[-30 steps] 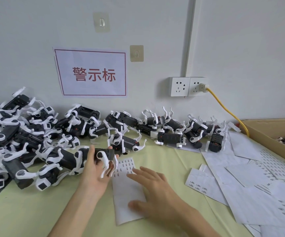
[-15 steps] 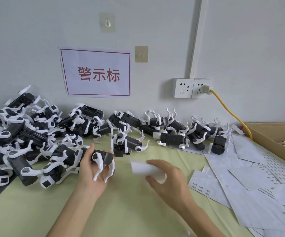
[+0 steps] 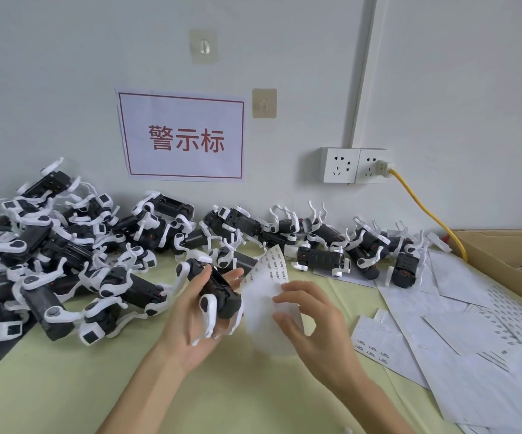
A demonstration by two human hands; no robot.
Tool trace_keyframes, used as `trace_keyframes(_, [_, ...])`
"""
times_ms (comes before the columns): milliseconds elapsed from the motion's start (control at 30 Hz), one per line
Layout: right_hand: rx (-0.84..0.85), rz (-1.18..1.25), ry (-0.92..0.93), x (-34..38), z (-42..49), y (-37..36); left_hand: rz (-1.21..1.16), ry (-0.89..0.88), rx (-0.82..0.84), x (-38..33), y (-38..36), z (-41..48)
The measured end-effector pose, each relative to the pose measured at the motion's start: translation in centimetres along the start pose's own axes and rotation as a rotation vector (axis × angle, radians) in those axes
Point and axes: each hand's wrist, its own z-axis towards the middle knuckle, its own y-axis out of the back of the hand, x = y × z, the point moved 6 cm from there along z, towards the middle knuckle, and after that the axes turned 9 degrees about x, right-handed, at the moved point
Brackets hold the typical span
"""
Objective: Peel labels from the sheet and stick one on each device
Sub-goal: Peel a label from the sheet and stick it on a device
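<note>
Just one view, head-mounted, wide-angle, looking forward and down over a pale green table (image 3: pixel 65 386) toward a white wall (image 3: pixel 65 73). Close in on both hands at 6 o'clock, left hand (image 3: pixel 190 321) and right hand (image 3: pixel 313 327) filling the lower middle. Wall sign (image 3: pixel 184 136) dead ahead at 12, sockets (image 3: pixel 355 166) around 1 to 2, cardboard box (image 3: pixel 504 245) cut off at 3. No second view, so no overlap.

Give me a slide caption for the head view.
Left hand holds a device while right hand lifts the label sheet beside it.
</note>
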Motion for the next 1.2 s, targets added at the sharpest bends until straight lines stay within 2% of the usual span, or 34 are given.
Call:
trace_keyframes(133, [-0.058, -0.009, 0.012, -0.2, 0.2, 0.5, -0.007, 0.092, -0.079, 0.6, -0.2, 0.1])
trace_keyframes(300, [-0.081, -0.015, 0.015, -0.2, 0.2, 0.7, 0.012, 0.113, -0.126, 0.6, -1.1, -0.2])
trace_keyframes(433, [-0.098, -0.045, -0.013, -0.4, 0.3, 0.6, 0.009, 0.253, -0.131, 1.3, -1.7, -0.5])
trace_keyframes(533, [-0.158, -0.042, -0.07, -0.9, 0.2, 1.2, 0.107, 0.32, -0.113, 1.6, -2.4, -0.6])
trace_keyframes(633, [-0.208, -0.15, -0.052, -0.7, 0.3, 2.0, 0.144, 0.347, -0.123, 2.0, -2.6, -0.7])
trace_keyframes(800, [-0.143, -0.214, 0.036, -0.1, 0.4, 1.9, 0.16, 0.362, -0.104, 2.2, -2.8, -0.6])
trace_keyframes(1200, [-0.074, -0.139, -0.098, -1.2, 0.8, 1.7, 0.127, 0.337, -0.137, 2.6, -2.3, -0.4])
